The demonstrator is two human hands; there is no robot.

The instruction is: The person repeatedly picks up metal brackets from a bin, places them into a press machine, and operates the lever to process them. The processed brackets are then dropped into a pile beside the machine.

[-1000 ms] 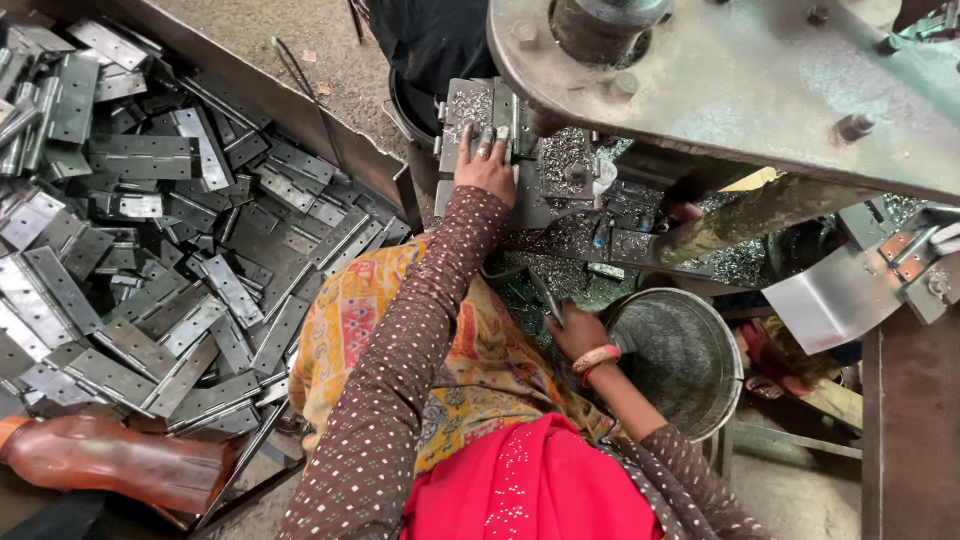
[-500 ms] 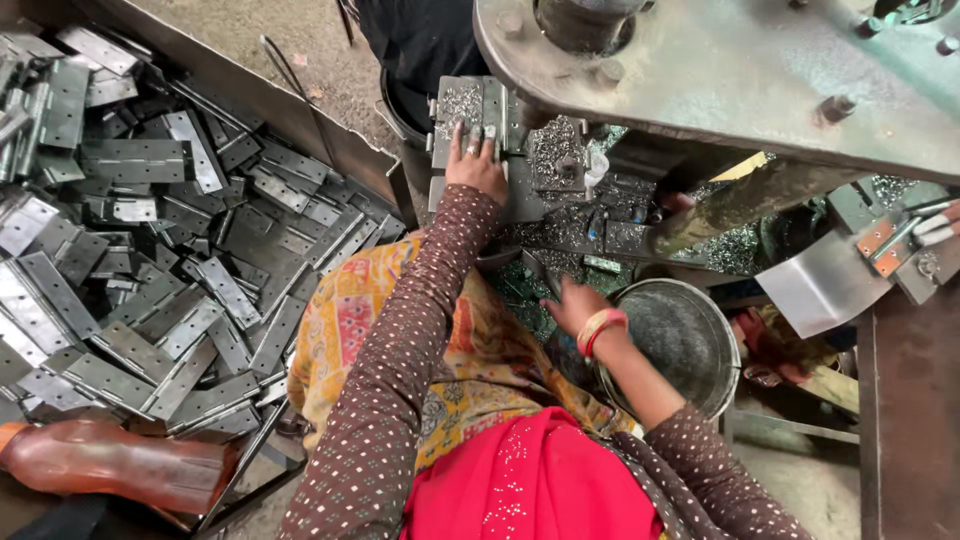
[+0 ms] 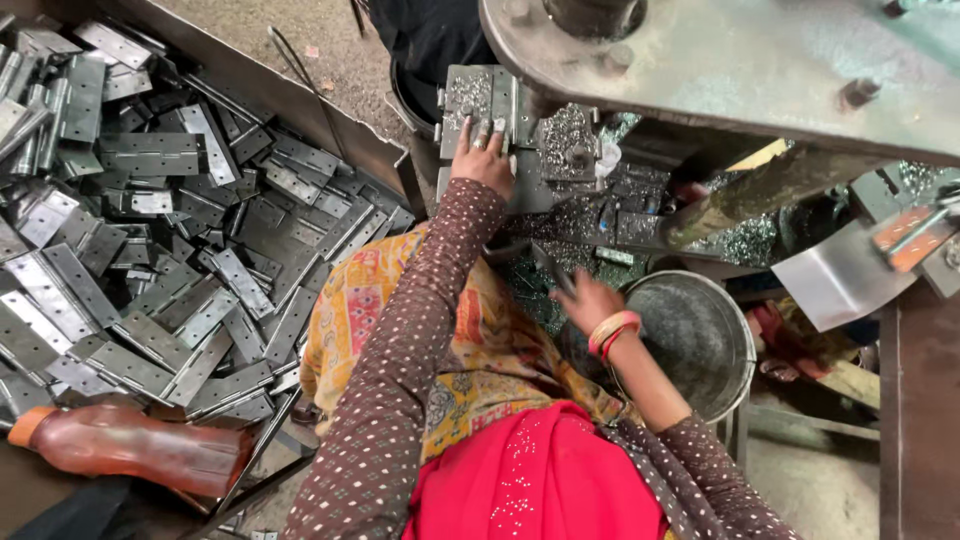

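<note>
1. A heap of flat grey metal hinge plates (image 3: 150, 250) lay in a steel bin (image 3: 300, 110) at the far left, with a brown plastic bottle (image 3: 130, 450) lying on its side at the near edge.
2. The left hand (image 3: 482, 160) rested fingers spread and flat on a hinge plate (image 3: 475, 100) on the press bed (image 3: 560, 170), pressing it down rather than gripping it.
3. That plate looked stiff, fairly heavy for its size and probably sharp-edged and oily; it would be best held by its long edges, clear of the die.
4. It was dull grey, rectangular, with punched holes and scattered metal chips on it.
5. The right hand (image 3: 590, 300), bangles at the wrist, hovered beside a round metal bucket (image 3: 700, 340); whether its curled fingers held anything I could not tell.
</note>
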